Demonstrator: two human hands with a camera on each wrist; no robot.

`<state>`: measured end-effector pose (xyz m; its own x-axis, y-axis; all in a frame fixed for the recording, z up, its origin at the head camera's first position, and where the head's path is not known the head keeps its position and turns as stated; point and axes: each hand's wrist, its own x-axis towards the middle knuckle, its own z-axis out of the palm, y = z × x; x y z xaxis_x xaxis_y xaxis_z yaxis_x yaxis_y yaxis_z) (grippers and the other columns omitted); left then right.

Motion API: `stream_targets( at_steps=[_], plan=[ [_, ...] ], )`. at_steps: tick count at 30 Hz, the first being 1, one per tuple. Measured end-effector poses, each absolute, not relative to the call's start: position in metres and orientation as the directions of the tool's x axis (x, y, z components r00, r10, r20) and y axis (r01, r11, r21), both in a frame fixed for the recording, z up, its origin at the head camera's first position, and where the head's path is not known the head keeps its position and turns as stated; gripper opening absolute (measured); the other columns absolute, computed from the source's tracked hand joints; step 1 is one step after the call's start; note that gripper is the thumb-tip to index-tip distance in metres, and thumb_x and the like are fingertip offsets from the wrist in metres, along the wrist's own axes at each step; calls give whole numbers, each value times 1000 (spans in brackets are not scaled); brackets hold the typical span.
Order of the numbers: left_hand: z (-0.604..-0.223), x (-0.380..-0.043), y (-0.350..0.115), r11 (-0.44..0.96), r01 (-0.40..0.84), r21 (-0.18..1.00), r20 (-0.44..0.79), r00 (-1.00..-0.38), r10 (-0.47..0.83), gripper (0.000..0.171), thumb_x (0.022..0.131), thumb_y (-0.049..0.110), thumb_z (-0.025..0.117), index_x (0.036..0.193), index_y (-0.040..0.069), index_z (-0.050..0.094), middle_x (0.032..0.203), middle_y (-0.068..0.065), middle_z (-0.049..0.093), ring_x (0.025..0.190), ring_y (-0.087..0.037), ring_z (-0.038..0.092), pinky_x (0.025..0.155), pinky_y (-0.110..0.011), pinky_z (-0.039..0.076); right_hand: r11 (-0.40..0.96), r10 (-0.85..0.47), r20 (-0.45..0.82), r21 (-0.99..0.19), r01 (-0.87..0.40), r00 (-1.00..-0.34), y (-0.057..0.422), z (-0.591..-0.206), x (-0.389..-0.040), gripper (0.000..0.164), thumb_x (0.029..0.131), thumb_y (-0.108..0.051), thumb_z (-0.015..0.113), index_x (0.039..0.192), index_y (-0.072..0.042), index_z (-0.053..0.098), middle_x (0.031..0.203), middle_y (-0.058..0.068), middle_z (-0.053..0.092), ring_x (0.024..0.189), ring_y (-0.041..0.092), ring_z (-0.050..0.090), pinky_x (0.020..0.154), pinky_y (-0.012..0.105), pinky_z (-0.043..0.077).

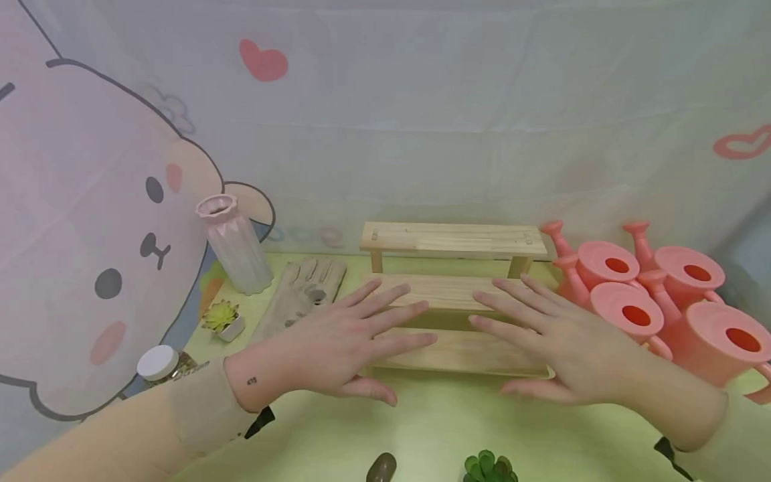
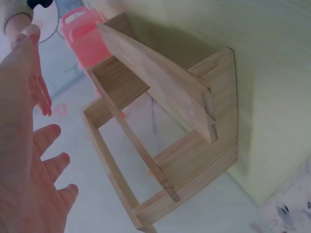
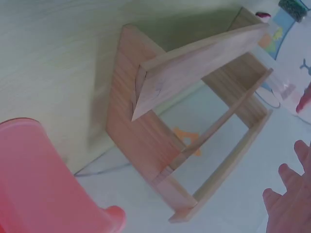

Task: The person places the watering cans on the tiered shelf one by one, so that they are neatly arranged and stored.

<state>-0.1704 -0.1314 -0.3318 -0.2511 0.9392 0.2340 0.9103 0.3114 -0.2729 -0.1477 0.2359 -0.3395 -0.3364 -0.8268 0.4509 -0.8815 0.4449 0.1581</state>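
Both hands are held out palms down with fingers spread, over a small three-step wooden shelf (image 1: 452,234). In the head view my left hand (image 1: 355,338) covers the left part of the lower steps and holds nothing. My right hand (image 1: 560,338) mirrors it over the right part, its fingers straight and nothing in them. The left wrist view has the wooden shelf (image 2: 155,73) seen from its side, beside the left hand (image 2: 24,145). From the other side, the right wrist view has the shelf (image 3: 204,63) and the fingers of the right hand (image 3: 291,199).
Several pink watering cans (image 1: 626,301) stand at the right. On the left are a ribbed vase (image 1: 241,251), work gloves (image 1: 304,291), a small potted succulent (image 1: 223,318) and a white-lidded jar (image 1: 159,363). A brown stone-like object (image 1: 381,467) and a green succulent (image 1: 489,466) lie in front.
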Motion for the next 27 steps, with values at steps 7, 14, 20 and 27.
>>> stream_targets(
  at_steps=[7,14,20,27],
  plan=[
    [-330,-172,-141,423,884,-198,332,-346,878,81,97,65,54,163,29,26,172,-7,21,159,-33,20,126,-57,31,554,-712,575,107,-826,-403,264,-336,-140,78,99,-66,49,148,-6,53,156,17,49,156,27,32,134,32,12],
    [-353,-172,-154,620,783,44,463,-566,682,81,99,46,63,164,21,23,169,-8,28,156,-30,30,126,-50,35,738,-491,683,-5,-675,-541,317,-343,-127,83,100,-69,44,147,-2,53,157,16,49,155,19,33,125,9,16],
    [-384,-170,-157,682,606,409,402,-791,462,89,99,41,65,166,25,9,172,-1,17,159,-26,23,127,-54,31,854,-216,752,-163,-494,-622,368,-368,-114,85,95,-70,53,150,-5,51,156,20,49,153,25,39,129,22,21],
    [-417,-173,-155,544,399,739,246,-910,333,89,100,37,67,164,34,6,171,-3,22,151,-35,38,121,-52,40,903,321,532,-421,84,-784,414,-398,-96,70,103,-35,59,163,-19,27,163,20,37,137,41,51,103,48,55]
  ],
)
